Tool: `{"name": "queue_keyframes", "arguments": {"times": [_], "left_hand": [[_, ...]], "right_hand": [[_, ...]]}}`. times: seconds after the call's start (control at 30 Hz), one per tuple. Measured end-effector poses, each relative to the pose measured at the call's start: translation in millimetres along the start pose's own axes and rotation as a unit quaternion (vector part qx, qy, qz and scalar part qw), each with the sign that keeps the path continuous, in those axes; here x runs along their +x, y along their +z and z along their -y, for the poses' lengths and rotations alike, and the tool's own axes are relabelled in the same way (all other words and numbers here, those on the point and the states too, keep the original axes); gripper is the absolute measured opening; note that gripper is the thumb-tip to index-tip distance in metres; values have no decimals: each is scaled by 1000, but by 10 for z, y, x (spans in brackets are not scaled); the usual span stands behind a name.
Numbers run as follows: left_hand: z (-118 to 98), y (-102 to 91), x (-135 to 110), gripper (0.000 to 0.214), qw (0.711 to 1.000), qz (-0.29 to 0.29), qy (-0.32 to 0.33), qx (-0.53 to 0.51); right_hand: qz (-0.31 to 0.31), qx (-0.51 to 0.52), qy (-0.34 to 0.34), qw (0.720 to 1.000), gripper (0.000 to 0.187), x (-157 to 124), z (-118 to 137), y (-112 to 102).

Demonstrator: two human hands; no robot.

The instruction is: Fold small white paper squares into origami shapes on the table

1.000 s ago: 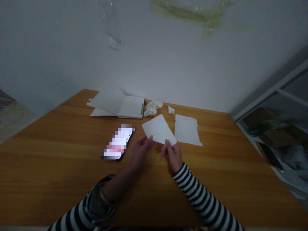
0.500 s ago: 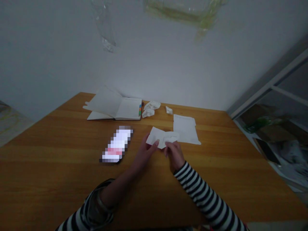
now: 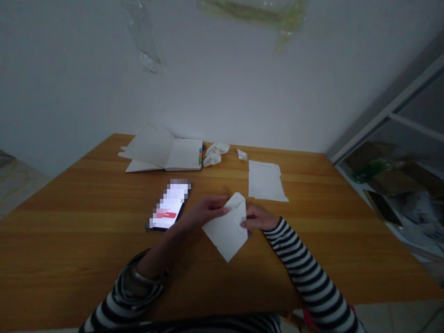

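Observation:
A folded sheet of white paper [image 3: 226,233] is held above the table between both hands, one corner pointing toward me and creases showing near its top. My left hand [image 3: 210,209] pinches its upper left edge, thumb on the near face. On the other side my right hand [image 3: 255,219] grips the right edge, its thumb on the front and the other fingers partly hidden behind. Left of the hands lies a phone [image 3: 169,206] with a lit, blurred screen. Beyond the right hand a flat white sheet [image 3: 265,181] with uneven edges rests on the wood.
An open notebook [image 3: 183,155] with coloured tabs lies at the back left of the wooden table [image 3: 104,259]. Crumpled papers [image 3: 215,154] and a small paper scrap [image 3: 242,155] sit near the wall. A cluttered shelf [image 3: 385,185] stands at the right.
The folded paper has been turned and brought closer to me, one corner now pointing down. My left hand has shifted onto its upper left edge, my right hand onto its right edge.

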State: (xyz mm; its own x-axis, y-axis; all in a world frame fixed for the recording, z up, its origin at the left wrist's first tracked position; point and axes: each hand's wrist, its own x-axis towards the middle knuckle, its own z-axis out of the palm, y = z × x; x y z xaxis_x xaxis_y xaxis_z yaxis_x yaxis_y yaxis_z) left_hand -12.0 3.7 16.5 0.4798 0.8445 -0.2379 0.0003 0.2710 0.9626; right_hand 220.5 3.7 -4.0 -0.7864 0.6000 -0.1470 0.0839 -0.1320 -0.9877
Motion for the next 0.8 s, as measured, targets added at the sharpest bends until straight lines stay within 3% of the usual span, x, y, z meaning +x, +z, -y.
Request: {"name": "queue_keyframes", "arguments": {"times": [0.07,0.17,0.23,0.3,0.43,0.53,0.8], "left_hand": [[30,-18,5,44,999,20,-7,33],[54,-19,19,34,996,-68,-1,56],[33,-19,22,36,992,-123,-4,41],[-13,-25,13,39,989,-144,-13,18],[-96,-52,-21,42,991,-128,-35,-9],[-97,-76,-25,43,991,-127,-39,-13],[-55,-71,1,45,990,-132,-17,-38]], "right_hand": [[-57,-8,-27,998,36,51,9,48],[-213,11,-105,971,31,129,15,100],[-288,30,-148,946,39,149,27,115],[-299,18,-176,938,39,133,48,122],[-250,-132,-202,938,23,50,120,156],[-264,-202,-214,918,21,15,164,212],[-335,-199,-242,889,12,55,107,300]]}}
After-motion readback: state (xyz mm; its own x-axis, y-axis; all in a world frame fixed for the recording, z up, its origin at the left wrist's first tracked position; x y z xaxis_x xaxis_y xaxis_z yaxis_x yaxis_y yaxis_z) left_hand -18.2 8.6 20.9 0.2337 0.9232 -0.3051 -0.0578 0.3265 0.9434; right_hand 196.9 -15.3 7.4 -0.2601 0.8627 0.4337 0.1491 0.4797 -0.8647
